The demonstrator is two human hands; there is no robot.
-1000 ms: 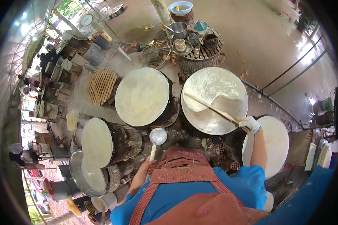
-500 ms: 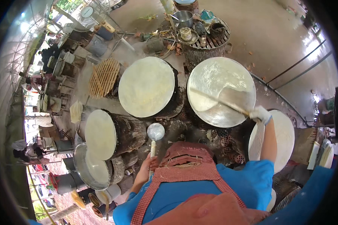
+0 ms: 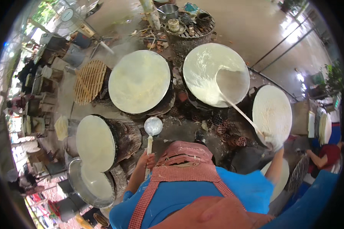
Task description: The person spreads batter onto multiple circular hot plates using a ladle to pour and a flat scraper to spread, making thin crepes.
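1. Currently left hand (image 3: pixel 146 160) is gripping ladle (image 3: pixel 153 126) upright, near centre.
2. Right hand (image 3: pixel 272 144) is clamping long spreader (image 3: pixel 233 105) over far-right batter pan (image 3: pixel 202 65).
3. Risk: uneven pulling likely tearing the sheet.

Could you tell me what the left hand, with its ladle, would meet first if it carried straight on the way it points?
Probably the round cream batter disc beyond the ladle in the left hand; depth is unclear.

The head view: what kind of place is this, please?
Probably an open-air cooking workshop for thin batter sheets. Several round steaming surfaces coated with pale batter stand on stoves, the left hand holds a ladle, and a woven bamboo rack lies nearby on the ground.
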